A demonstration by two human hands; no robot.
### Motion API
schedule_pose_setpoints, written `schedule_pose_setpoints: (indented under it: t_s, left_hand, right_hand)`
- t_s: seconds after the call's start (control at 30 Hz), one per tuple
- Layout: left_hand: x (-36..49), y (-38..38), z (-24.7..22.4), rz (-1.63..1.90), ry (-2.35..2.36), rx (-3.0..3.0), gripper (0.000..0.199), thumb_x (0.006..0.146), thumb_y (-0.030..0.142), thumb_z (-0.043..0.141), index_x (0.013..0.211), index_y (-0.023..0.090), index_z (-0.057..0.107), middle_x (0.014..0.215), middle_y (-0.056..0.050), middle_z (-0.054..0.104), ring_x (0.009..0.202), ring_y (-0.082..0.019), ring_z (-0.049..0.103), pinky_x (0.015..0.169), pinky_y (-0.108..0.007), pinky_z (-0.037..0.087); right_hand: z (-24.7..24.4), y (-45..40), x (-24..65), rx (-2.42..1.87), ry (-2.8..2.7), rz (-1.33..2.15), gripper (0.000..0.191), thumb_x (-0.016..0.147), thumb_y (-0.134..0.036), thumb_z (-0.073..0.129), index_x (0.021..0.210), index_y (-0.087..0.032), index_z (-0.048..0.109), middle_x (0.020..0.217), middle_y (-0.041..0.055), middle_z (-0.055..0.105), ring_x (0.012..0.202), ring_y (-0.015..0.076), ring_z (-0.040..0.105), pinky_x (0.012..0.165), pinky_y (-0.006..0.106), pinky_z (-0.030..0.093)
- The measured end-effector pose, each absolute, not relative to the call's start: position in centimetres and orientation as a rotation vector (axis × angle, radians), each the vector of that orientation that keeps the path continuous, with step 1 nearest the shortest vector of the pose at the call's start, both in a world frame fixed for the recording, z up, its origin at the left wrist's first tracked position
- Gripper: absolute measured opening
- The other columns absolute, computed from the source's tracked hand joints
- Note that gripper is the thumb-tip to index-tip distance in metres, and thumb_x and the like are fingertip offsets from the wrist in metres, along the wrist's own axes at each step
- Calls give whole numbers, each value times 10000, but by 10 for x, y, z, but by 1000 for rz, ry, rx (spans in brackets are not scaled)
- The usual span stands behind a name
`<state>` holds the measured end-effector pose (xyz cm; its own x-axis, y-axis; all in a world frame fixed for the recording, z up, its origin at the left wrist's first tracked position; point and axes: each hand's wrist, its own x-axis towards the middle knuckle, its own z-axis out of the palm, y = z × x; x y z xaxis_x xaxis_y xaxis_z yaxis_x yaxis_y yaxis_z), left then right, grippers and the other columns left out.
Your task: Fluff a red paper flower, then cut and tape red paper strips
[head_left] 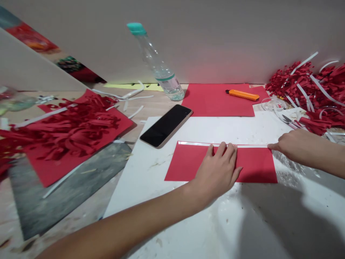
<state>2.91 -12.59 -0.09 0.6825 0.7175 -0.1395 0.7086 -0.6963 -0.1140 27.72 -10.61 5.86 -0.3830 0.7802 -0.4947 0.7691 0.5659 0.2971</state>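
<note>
A red paper rectangle (256,165) lies on the white board (194,223), with a narrow white strip (253,146) along its far edge. My left hand (219,165) rests flat on the middle of the paper, fingers spread, fingertips at the strip. At the strip's right end is my right hand (292,145), its index finger stretched to the paper's far right corner and its other fingers curled under. Whether anything is between those curled fingers is hidden.
A black phone (166,125) and an upright bottle (168,79) stand beyond the paper. An orange cutter (244,95) lies on red sheets (215,102). Red cuttings (78,133) cover the left; more cuttings (323,86) and scissors (291,121) lie right. A wall (215,39) rises behind.
</note>
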Motion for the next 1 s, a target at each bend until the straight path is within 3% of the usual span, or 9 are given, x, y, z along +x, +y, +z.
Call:
schedule_pose_setpoints:
  t_s: [0.4,0.6,1.0]
  left_hand:
    - [28,-125,-1,225,-1203,-2843,575,1041,410,298,1442,27,451,1399,-205,539,1250,-366,474,993,-520,437]
    - [31,-123,3,207,-1232,-2889,564,1021,388,323,1468,67,442,1357,-172,575,1223,-363,490,964,-543,470]
    - [48,-119,11,252,-1325,-2900,670,970,621,371,1520,241,415,1336,-183,563,1185,-411,507,890,-608,478]
  right_hand:
    - [55,-105,277,1286,2233,-9,398,860,-36,544,1086,-275,770,799,87,755,788,275,735,660,331,454]
    - [56,-105,272,1226,2189,-7,443,851,-11,513,1133,-253,754,881,109,772,846,309,750,651,348,470]
    - [57,-107,274,1198,2193,70,419,841,-28,523,1110,-252,753,814,88,760,769,274,740,584,310,380]
